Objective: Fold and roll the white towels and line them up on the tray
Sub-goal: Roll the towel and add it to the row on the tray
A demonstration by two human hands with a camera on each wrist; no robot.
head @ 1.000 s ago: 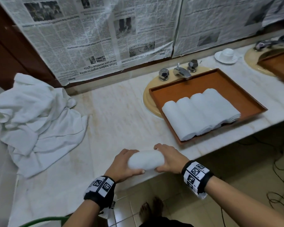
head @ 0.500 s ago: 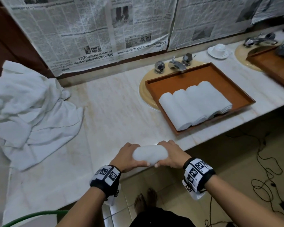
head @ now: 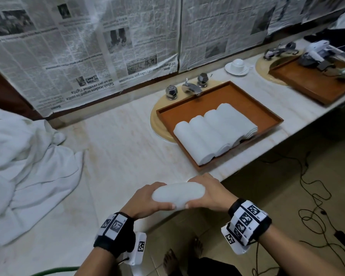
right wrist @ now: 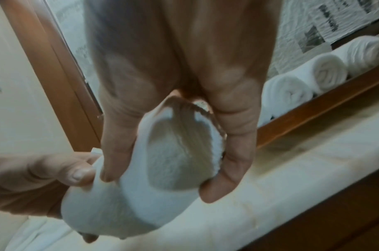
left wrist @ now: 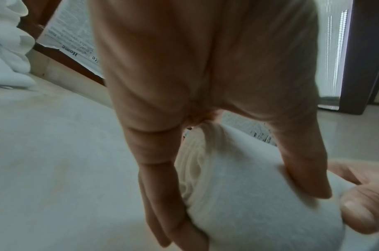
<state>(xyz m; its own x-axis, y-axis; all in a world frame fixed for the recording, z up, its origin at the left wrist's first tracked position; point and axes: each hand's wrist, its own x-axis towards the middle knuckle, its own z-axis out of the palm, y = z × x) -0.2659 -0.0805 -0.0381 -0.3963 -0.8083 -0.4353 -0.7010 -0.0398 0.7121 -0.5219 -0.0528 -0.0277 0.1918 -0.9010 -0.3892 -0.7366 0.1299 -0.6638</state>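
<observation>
A rolled white towel (head: 178, 195) is held just above the counter's near edge. My left hand (head: 147, 200) grips its left end and my right hand (head: 209, 193) grips its right end, thumbs under the roll. The left wrist view shows the rolled towel (left wrist: 248, 195) from its spiral end, fingers (left wrist: 162, 195) curled round it. The right wrist view shows the rolled towel (right wrist: 162, 178) between thumb and fingers. A brown tray (head: 217, 96) lies over the sink, with several rolled towels (head: 215, 132) lined up in its front half. A heap of unfolded white towels (head: 26, 166) lies at the left.
A chrome tap (head: 191, 88) with two knobs stands behind the tray. A white cup on a saucer (head: 238, 65) sits further right, beside a second brown tray (head: 311, 82) holding a device. Newspaper (head: 88, 46) covers the wall. Cables (head: 317, 206) trail on the floor.
Both hands have kept hold of the rolled towel and lifted it slightly off the counter edge. The head view has shifted a little to the right.
</observation>
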